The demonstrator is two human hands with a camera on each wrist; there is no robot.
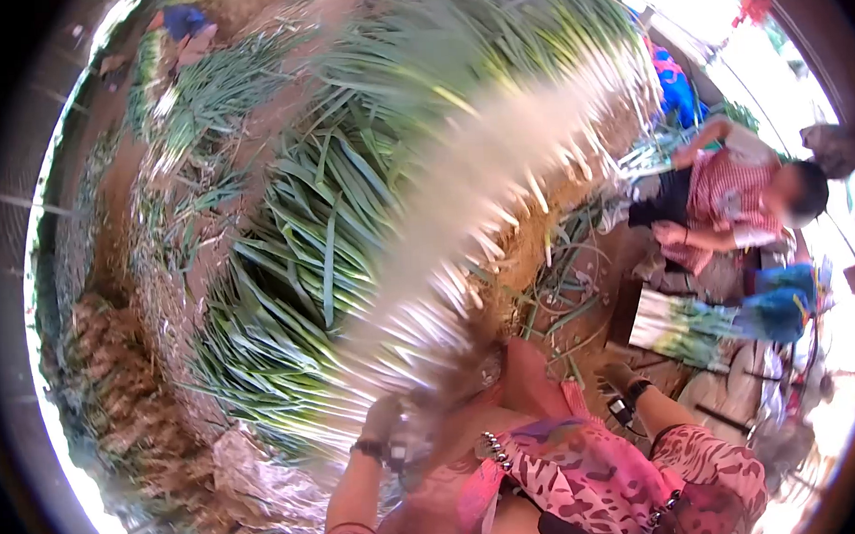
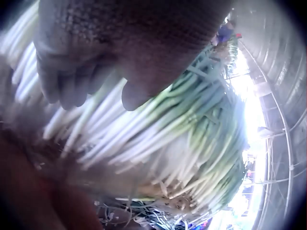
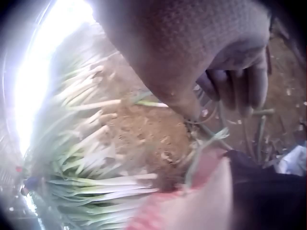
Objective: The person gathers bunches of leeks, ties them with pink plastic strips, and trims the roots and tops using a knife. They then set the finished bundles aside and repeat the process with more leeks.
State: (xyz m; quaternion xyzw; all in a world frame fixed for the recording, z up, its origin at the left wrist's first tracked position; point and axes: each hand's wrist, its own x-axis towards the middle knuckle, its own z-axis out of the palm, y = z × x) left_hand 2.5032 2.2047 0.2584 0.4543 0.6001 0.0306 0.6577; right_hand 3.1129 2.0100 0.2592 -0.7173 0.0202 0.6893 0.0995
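Observation:
A long heap of green onions [image 1: 343,299], white ends toward the wearer and green leaves away, lies in the head view. Close over its near white stalks is my left hand [image 1: 385,420]. In the left wrist view, its fingers [image 2: 72,91] point down at the white stalks [image 2: 115,124], apart from the thumb. My right hand [image 1: 623,378], in a textured glove, hangs beside my right knee. Its fingers [image 3: 240,88] are loosely bent with nothing seen between them, over bare soil and a few loose leaf scraps [image 3: 211,139]. Some of the head view is blurred.
Another person [image 1: 730,192] in a checked top sits to the right, near a trimmed bundle of green onions [image 1: 678,323] with blue wrapping. More green onions [image 1: 219,90] lie at the far left. Brown dry matter [image 1: 117,376] and a pale plastic sheet [image 1: 265,479] lie at lower left.

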